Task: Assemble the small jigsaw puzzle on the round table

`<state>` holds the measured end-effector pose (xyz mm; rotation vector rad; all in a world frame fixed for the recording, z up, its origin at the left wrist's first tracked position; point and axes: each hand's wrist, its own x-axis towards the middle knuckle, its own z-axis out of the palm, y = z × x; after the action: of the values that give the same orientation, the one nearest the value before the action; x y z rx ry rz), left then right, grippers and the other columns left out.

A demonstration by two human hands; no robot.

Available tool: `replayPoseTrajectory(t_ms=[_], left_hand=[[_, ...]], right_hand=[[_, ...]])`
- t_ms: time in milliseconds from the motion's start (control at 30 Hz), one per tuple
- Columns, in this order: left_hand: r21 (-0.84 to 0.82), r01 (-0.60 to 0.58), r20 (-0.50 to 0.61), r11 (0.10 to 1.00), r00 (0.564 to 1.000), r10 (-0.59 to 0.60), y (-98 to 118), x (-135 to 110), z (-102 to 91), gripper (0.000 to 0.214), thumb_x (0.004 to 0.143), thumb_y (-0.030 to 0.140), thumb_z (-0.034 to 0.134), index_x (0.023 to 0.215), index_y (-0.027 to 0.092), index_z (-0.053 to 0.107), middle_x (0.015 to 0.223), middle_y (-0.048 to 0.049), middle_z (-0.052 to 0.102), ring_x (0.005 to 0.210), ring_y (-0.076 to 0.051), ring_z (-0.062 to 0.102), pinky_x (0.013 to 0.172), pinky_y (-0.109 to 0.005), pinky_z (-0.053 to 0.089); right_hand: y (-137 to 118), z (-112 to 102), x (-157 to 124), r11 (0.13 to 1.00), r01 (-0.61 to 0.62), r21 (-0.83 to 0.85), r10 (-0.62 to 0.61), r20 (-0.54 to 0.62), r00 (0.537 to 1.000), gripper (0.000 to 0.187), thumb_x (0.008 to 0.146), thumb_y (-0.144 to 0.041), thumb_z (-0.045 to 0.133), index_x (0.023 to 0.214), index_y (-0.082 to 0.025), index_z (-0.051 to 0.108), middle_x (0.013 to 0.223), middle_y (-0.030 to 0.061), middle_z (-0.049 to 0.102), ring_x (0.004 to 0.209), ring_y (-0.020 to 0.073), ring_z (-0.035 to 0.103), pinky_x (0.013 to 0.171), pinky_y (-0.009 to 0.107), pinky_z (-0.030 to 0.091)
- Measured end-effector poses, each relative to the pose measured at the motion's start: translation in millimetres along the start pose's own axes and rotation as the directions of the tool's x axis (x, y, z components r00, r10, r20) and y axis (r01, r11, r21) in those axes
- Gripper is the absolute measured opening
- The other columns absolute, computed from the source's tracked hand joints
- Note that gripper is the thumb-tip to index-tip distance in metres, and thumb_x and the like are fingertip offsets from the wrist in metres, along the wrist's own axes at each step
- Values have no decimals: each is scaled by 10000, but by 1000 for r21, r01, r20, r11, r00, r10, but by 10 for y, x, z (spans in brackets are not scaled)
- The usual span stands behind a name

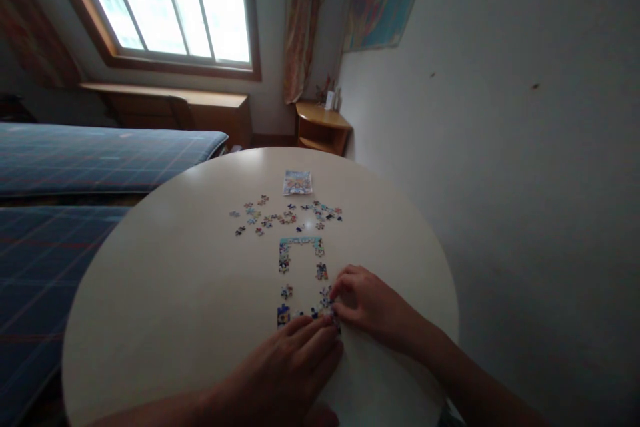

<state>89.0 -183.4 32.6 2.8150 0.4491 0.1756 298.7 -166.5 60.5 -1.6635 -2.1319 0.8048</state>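
A jigsaw frame lies partly assembled on the table, with a joined blue top edge (301, 240) and an opening in its middle. My left hand (295, 363) reaches over the bottom edge, its fingers stretched out and resting on the pieces there, which it partly hides. At the lower right side my right hand (370, 300) is curled, thumb and forefinger closed at a puzzle piece (325, 295). A dark blue corner section (283, 315) shows left of my left fingertips. One piece (287, 291) lies apart above it, and another short section (321, 271) sits on the right side.
Several loose puzzle pieces (287, 217) are scattered beyond the frame. A small picture sheet (297, 183) lies behind them on the round white table (175, 280). Beds with plaid blue mattresses (100, 157) stand at left; a white wall (500, 180) rises at right.
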Motion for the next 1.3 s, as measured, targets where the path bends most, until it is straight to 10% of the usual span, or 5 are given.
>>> replayPoseTrajectory(t_ms=[633,1300], left_hand=[[73,-24,-27,997,999,27,14,7,-36,581,932,527,532,1302,80,532,1361,-185,559,1312,-299,478,1105,-410,373],[90,-46,-27,995,998,49,-32,2,15,595,938,541,531,1316,81,524,1357,-152,562,1316,-300,466,1125,-383,348]], right_hand=[[110,-19,-44,955,-42,294,17,87,996,136,851,-208,602,888,-167,726,864,37,742,777,151,664,721,261,495],[95,10,-2,992,28,124,-36,69,997,124,773,-132,659,823,-194,755,867,32,677,702,124,617,668,237,469]])
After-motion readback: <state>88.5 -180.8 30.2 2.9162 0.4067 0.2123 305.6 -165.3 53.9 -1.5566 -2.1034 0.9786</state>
